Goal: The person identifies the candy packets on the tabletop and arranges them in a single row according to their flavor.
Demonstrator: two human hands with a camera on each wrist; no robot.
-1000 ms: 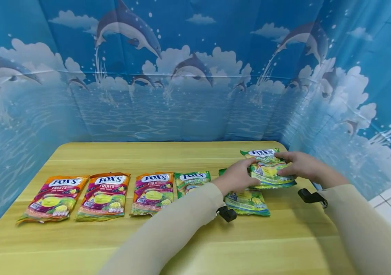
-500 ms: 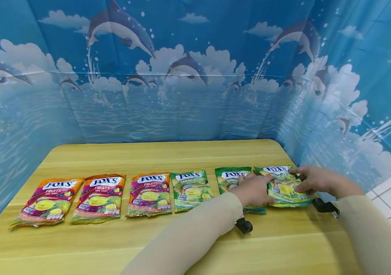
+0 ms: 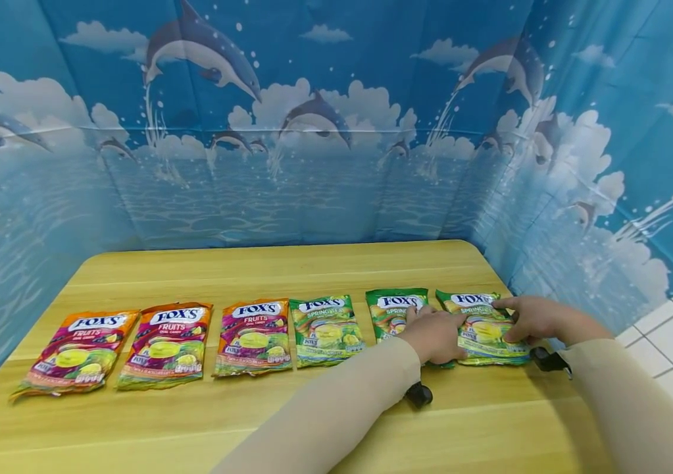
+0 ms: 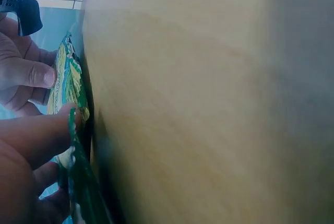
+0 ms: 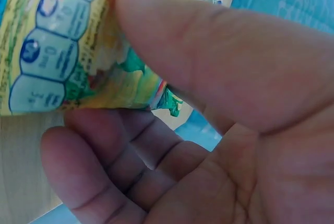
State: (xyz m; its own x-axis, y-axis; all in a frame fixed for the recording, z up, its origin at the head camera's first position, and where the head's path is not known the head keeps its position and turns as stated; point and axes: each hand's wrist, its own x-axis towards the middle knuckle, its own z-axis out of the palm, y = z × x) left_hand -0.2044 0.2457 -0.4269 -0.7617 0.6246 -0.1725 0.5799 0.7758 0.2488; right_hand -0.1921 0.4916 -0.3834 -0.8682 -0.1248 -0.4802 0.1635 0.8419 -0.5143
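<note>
At the right end of a row, a green-and-yellow candy bag point(image 3: 481, 326) lies face up. My right hand point(image 3: 543, 319) pinches its right side; in the right wrist view the thumb point(image 5: 172, 31) is on the printed face and the curled fingers point(image 5: 104, 151) are at the lower edge. My left hand point(image 3: 433, 332) rests over another green candy bag point(image 3: 388, 309), hiding much of it. Its fingers are spread and reach the left edge of the rightmost bag. The left wrist view shows both hands close to the bags, seen edge-on.
Further left on the wooden table point(image 3: 152, 428) lie a third green candy bag point(image 3: 327, 329) and three orange-and-purple ones: the nearest point(image 3: 253, 339), a middle one point(image 3: 164, 345) and the leftmost point(image 3: 75, 355). A dolphin-print curtain point(image 3: 312, 191) encloses the table's back and sides.
The rightmost candy bag has come down from above its neighbour, overlapping it, to the table on the right. Both hands moved with it; the left hand now lies over the neighbouring bag.
</note>
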